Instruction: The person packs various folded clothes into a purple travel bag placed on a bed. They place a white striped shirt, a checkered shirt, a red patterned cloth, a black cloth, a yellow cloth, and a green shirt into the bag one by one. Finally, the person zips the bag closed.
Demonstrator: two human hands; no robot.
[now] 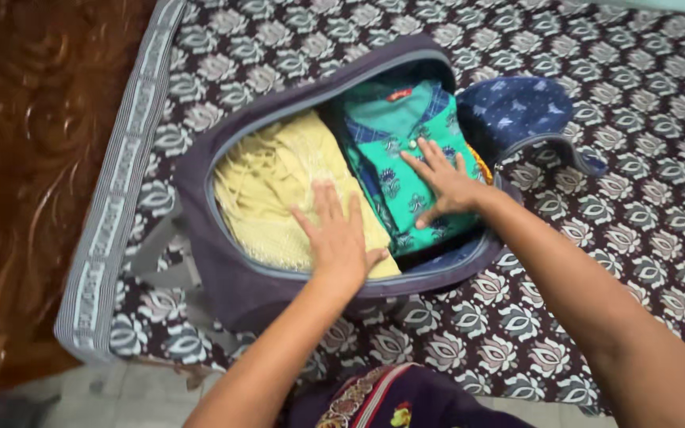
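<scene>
Soft matt cloth everywhere: the grey bag (223, 285) is woven fabric, the yellow garment (267, 186) looks crinkled and rough, the green printed shirt (394, 147) smooth cotton, the bedcover (628, 206) patterned textile.

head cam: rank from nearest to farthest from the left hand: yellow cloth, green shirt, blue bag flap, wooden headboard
1. yellow cloth: directly under the left hand, touching.
2. green shirt: just to its right, in the bag.
3. blue bag flap: upper right, beyond the shirt.
4. wooden headboard: far left, past the bed edge.
</scene>
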